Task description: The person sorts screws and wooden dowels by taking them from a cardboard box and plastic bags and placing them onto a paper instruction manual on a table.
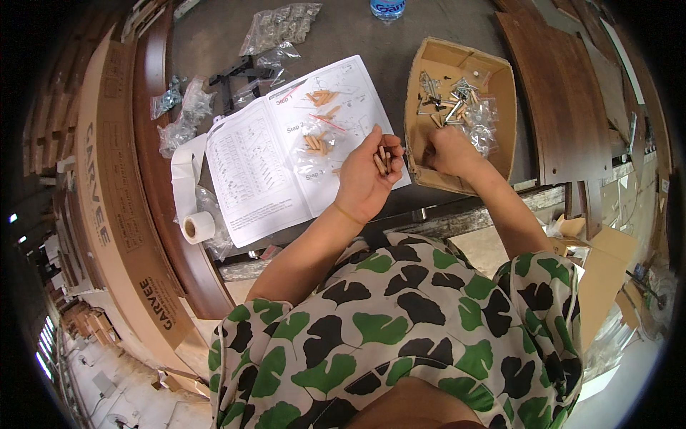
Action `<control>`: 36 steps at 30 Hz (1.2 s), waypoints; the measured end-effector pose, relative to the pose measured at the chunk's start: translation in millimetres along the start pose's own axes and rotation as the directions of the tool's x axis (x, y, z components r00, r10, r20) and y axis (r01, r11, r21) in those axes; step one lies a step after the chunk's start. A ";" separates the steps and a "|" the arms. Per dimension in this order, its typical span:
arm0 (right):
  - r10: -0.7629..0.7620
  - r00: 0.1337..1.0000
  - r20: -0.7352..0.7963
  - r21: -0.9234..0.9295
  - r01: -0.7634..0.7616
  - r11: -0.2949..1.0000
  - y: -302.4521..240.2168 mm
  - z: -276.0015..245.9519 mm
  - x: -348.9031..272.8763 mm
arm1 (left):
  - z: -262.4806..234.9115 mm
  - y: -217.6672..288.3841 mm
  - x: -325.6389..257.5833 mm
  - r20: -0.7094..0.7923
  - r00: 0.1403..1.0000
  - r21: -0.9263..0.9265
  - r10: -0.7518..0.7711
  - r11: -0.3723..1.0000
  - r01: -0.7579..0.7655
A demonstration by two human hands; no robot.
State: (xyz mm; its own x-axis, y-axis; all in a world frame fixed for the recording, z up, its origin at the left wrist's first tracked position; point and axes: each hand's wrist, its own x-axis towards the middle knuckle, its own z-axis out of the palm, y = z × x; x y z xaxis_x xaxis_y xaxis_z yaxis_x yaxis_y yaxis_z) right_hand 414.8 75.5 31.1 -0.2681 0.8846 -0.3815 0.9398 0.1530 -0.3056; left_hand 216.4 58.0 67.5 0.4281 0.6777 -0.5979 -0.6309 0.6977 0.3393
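My left hand (366,175) is palm up over the open instruction booklet (286,143), cupped around a few wooden dowels (382,159). My right hand (446,151) reaches into the near corner of a small cardboard box (500,86), fingers curled; what they hold is hidden. The box holds metal screws and fittings (446,96) and small clear bags (482,121). More wooden dowels (318,96) lie loose on the booklet.
A roll of white tape (198,225) sits left of the booklet. Clear hardware bags (279,25) and black brackets (239,71) lie farther back. Dark brown wood panels (564,93) lie to the right, a long cardboard carton (114,193) to the left. A bottle (387,7) stands at the far edge.
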 end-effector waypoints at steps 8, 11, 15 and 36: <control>-0.074 0.997 -0.007 -0.092 0.073 0.993 -1.2 -3.8 -3.0 | -0.1 -1.9 -0.9 -0.005 1.000 0.014 0.006 1.000 -0.006; -0.125 0.991 -0.044 -0.054 0.122 0.991 9.0 0.2 -3.6 | -1.1 -2.9 1.3 0.033 0.999 0.010 0.011 1.000 -0.012; -0.107 0.993 -0.057 -0.016 0.106 0.994 14.3 4.4 -0.9 | -0.7 -3.4 0.5 0.040 0.999 0.000 -0.005 1.000 0.005; -0.243 0.966 -0.091 -0.061 0.238 0.969 26.8 -8.3 -14.0 | 10.2 -4.5 -5.5 0.034 0.998 -0.005 -0.060 0.998 0.060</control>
State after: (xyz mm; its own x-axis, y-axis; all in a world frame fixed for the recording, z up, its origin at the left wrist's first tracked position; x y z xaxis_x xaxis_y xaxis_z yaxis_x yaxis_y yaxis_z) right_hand 445.5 70.8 35.5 -0.4678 0.8573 -0.2151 0.8602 0.3857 -0.3335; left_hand 223.5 53.5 76.7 0.4869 0.6423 -0.5920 -0.6073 0.7360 0.2991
